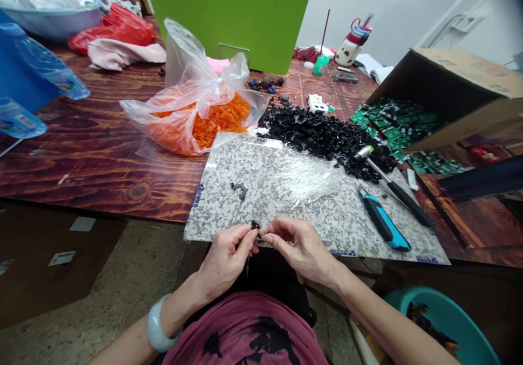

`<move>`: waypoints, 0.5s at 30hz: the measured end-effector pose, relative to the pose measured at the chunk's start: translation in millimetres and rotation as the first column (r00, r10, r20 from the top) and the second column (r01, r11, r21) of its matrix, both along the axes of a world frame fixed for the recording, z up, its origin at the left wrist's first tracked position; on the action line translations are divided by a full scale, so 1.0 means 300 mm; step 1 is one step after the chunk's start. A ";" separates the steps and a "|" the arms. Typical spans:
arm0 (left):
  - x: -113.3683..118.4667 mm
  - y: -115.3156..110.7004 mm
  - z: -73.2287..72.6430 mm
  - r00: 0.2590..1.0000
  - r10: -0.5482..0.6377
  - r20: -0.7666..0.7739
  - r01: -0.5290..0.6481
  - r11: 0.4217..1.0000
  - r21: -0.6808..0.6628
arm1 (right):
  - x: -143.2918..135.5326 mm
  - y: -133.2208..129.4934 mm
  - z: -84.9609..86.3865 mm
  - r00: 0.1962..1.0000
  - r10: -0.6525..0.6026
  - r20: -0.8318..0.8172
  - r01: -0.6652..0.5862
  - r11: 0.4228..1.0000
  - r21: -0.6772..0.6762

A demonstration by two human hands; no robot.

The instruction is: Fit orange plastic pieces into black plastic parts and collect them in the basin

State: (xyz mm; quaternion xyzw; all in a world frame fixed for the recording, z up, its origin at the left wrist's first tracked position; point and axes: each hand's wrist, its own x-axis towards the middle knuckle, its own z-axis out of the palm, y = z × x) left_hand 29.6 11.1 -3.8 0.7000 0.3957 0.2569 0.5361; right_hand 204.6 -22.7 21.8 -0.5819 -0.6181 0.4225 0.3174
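At the front edge of the speckled grey board (220, 212), my left hand (229, 253) pinches a small black plastic part (255, 224) between thumb and fingers. My right hand (302, 248) is closed at the right side of that part, fingertips pressed together; whatever they grip is too small and hidden to make out. One loose black part (239, 190) lies on the board beyond my left hand. A heap of thin, shiny, pin-like pieces (304, 178) is spread beyond my right hand, with a big pile of black plastic parts (318, 131) behind it.
To the right lie a hammer (394, 188) and a blue-black utility knife (384, 220). A clear bag of orange pieces (196, 117) stands at the back left. A cardboard box (469, 81) spills green pieces at right. Below sits a teal tub (453, 310).
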 end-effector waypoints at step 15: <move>-0.010 0.060 0.008 0.982 0.026 0.185 0.025 0.963 -0.269 | -0.004 0.012 -0.042 0.888 -0.173 -0.426 0.058 0.962 -0.268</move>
